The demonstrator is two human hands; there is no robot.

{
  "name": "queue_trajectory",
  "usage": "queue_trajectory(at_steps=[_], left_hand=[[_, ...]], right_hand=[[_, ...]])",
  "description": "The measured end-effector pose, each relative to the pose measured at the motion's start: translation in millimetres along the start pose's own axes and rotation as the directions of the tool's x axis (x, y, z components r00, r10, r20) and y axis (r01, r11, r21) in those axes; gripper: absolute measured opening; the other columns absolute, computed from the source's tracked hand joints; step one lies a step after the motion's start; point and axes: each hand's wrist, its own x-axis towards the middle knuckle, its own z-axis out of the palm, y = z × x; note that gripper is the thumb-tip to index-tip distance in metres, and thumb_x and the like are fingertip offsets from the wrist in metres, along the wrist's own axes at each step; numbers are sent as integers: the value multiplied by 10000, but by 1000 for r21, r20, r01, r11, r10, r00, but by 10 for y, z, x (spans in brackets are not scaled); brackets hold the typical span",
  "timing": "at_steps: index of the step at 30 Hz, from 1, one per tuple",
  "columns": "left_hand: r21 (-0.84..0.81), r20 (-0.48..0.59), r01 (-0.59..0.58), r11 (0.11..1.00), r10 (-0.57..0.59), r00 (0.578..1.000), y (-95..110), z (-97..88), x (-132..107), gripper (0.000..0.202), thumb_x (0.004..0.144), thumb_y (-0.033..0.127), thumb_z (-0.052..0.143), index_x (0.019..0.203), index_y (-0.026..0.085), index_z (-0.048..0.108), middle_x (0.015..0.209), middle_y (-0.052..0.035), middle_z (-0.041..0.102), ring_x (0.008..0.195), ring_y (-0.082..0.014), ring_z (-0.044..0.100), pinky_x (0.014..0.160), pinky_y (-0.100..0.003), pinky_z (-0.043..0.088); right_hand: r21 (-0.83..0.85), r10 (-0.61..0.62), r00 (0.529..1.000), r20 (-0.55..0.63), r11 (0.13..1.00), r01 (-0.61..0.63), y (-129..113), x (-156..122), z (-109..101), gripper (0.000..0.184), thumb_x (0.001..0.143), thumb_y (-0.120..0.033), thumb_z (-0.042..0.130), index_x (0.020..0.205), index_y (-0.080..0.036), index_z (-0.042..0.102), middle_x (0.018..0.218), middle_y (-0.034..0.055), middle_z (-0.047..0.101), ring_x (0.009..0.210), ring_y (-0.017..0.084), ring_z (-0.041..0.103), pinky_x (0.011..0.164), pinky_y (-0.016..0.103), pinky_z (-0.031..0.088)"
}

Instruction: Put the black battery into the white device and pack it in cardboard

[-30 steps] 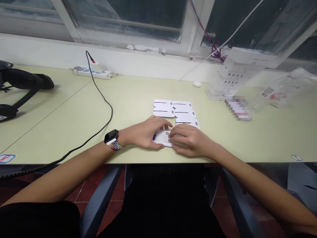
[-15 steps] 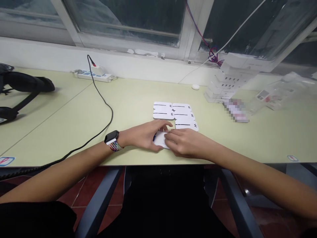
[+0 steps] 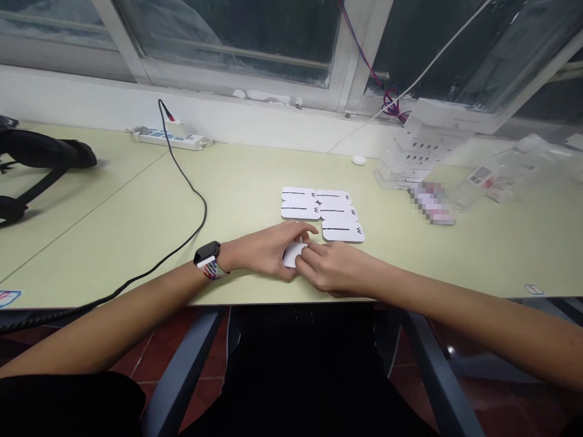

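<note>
A small white rectangular piece, like a card or flat box (image 3: 293,255), lies near the table's front edge. My left hand (image 3: 268,249) curves round it, thumb on the near side and fingers on the far side. The fingers of my right hand (image 3: 334,266) pinch its right end, and they hide that part. Just beyond my hands, several white rounded cards (image 3: 342,230) lie in two columns. Each bears a black line and a dark letter-like mark. A dark watch (image 3: 206,252) and a beaded band (image 3: 213,269) circle my left wrist.
A power strip (image 3: 175,139) with a black cable (image 3: 203,212) lies at the back left. Black equipment (image 3: 50,152) stands far left. White boxes (image 3: 419,145) are stacked back right, beside a pixelated item (image 3: 432,203) and a clear plastic bag (image 3: 514,164).
My right hand has shifted slightly down and toward me, its fingers now more tightly bunched at the white piece. My left hand stays nearly in place.
</note>
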Motion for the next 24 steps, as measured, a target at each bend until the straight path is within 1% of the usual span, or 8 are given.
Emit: queue_trajectory(at_steps=[4, 8, 12, 15, 18, 21, 23, 24], left_hand=[[-17, -6, 10, 1000, -10, 1000, -15, 5, -6, 834, 739, 212, 763, 1518, 202, 462, 1309, -146, 664, 1186, -347, 675, 1004, -475, 552], [-29, 9, 28, 999, -28, 1000, -38, -11, -13, 836, 771, 229, 776, 1540, 218, 449, 1320, -142, 663, 1187, -335, 680, 1010, -468, 557], [-38, 19, 54, 998, -53, 998, -44, -27, -24, 822, 792, 240, 777, 1548, 213, 455, 1320, -143, 667, 1185, -330, 687, 1017, -465, 563], [-25, 17, 50, 998, -50, 999, -47, -26, -32, 816, 794, 238, 781, 1546, 214, 464, 1332, -147, 668, 1195, -333, 689, 1017, -461, 564], [-48, 7, 32, 998, -32, 999, -50, -20, -40, 833, 815, 254, 801, 1567, 234, 445, 1359, -147, 671, 1214, -330, 690, 1031, -454, 560], [-85, -4, 15, 996, -15, 1000, -61, -18, -48, 841, 847, 309, 835, 1585, 262, 433, 1368, -141, 676, 1205, -317, 694, 1019, -443, 565], [-91, -12, 10, 996, -11, 1000, -75, -19, -55, 854, 855, 340, 853, 1594, 273, 430, 1362, -139, 679, 1199, -317, 694, 1018, -451, 565], [-91, -12, 12, 996, -14, 1000, -82, -20, -59, 872, 855, 352, 859, 1605, 278, 422, 1359, -140, 680, 1201, -320, 693, 1022, -459, 564]], right_hand=[[19, 38, 999, -25, 999, -37, -9, -18, 51, 241, 987, 32, 445, 1085, -73, 639, 917, 139, 723, 859, 270, 717, 517, 328, 459], [-28, 12, 998, -54, 1000, -13, 4, -21, 45, 246, 980, 50, 455, 1058, -66, 657, 900, 130, 729, 834, 255, 714, 536, 330, 474], [-37, -35, 999, -38, 999, 33, 24, -6, 16, 268, 972, 71, 448, 1030, -70, 668, 872, 117, 720, 800, 245, 705, 540, 332, 472], [-16, -36, 999, -7, 999, 36, 37, -3, -1, 286, 974, 69, 433, 1054, -68, 670, 897, 131, 725, 822, 250, 698, 549, 336, 460], [106, -3, 1000, 11, 994, 2, 79, -41, -15, 222, 1006, -47, 487, 1150, -67, 654, 982, 144, 722, 864, 261, 684, 583, 353, 466], [246, 68, 998, -5, 967, -65, 154, -120, -4, 289, 1047, -246, 556, 1282, -87, 615, 1136, 158, 711, 884, 254, 671, 620, 362, 474], [277, 91, 995, -40, 958, -77, 202, -173, 30, 294, 1084, -313, 553, 1288, -110, 612, 1180, 159, 709, 889, 238, 666, 632, 350, 464], [271, 92, 994, -66, 960, -71, 220, -195, 53, 264, 1101, -311, 535, 1257, -117, 622, 1154, 150, 715, 874, 227, 660, 631, 343, 456]])
